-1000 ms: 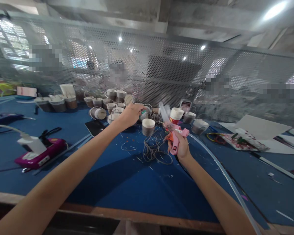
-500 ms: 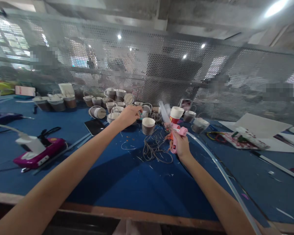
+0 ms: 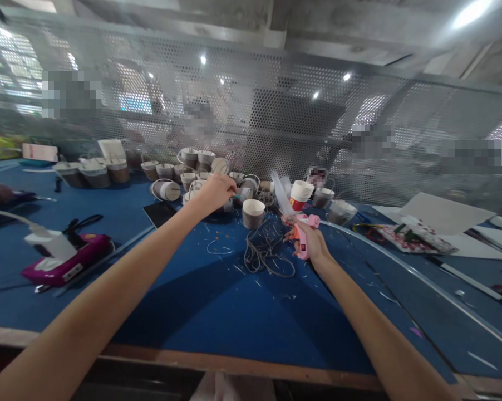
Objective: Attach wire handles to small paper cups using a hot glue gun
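Note:
My left hand [image 3: 216, 191] reaches far across the blue table [image 3: 217, 301] into a cluster of small paper cups [image 3: 192, 167]. Its fingers are closed on a small item with a green tip that I cannot make out. My right hand [image 3: 310, 243] grips a pink glue gun [image 3: 303, 236], held low over the table with its nozzle pointing left. A single brown paper cup [image 3: 253, 214] stands between the two hands. A tangle of grey twine [image 3: 264, 255] lies just in front of that cup, left of the glue gun.
A perforated metal screen [image 3: 276, 122] closes off the table's far side. At left lie a magenta device with a white plug [image 3: 61, 256], black scissors [image 3: 82, 224] and a black phone [image 3: 162, 213]. A red-and-white cup stack [image 3: 300, 195] and papers [image 3: 438, 220] sit right.
My right hand has lowered the glue gun toward the table. The gun's clear cord has dropped flat onto the table. My left hand has pulled back slightly leftward among the cups.

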`<state>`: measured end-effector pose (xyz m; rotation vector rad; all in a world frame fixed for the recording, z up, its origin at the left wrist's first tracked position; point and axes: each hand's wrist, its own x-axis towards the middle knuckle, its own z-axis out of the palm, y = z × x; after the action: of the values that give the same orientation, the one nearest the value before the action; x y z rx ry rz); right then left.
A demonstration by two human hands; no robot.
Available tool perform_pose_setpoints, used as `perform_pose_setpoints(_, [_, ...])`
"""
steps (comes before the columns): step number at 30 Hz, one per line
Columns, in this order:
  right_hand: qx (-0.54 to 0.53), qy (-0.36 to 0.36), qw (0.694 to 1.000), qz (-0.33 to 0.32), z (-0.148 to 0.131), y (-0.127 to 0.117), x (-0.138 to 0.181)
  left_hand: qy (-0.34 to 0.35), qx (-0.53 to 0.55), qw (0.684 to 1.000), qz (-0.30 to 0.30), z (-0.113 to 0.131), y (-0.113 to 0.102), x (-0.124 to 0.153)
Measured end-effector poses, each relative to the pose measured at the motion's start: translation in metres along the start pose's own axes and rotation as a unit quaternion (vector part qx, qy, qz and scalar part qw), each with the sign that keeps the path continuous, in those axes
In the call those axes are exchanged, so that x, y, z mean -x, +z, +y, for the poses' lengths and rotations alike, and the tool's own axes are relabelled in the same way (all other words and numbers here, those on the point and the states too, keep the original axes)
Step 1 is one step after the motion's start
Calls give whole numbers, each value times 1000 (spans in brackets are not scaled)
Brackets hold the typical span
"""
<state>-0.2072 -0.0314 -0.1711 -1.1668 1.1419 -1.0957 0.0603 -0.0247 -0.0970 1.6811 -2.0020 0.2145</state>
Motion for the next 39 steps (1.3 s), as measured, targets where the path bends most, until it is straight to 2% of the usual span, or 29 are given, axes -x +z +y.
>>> perform_pose_setpoints(5, [21, 10, 1000, 18, -1, 2, 0, 1, 13, 1000, -16, -3, -1, -1])
perform_pose_setpoints(9, [14, 12, 999, 28, -1, 2, 0, -9, -18, 1000, -9, 0, -3, 0])
perform_pose_setpoints(14, [5, -18, 999, 29, 1, 0, -1, -30, -38, 999, -16, 1, -6, -1])
perform_pose_setpoints(21, [-33, -78, 992, 90, -2, -3, 1, -7, 12, 1000, -2, -13, 2, -4])
perform_pose_setpoints(28, [-65, -159, 982, 78, -2, -1, 5, -6, 22, 1000, -7, -13, 5, -5])
perform_pose_setpoints(39, [-77, -156, 983, 59, 2, 1, 3, -7, -19, 1000, -10, -2, -3, -3])
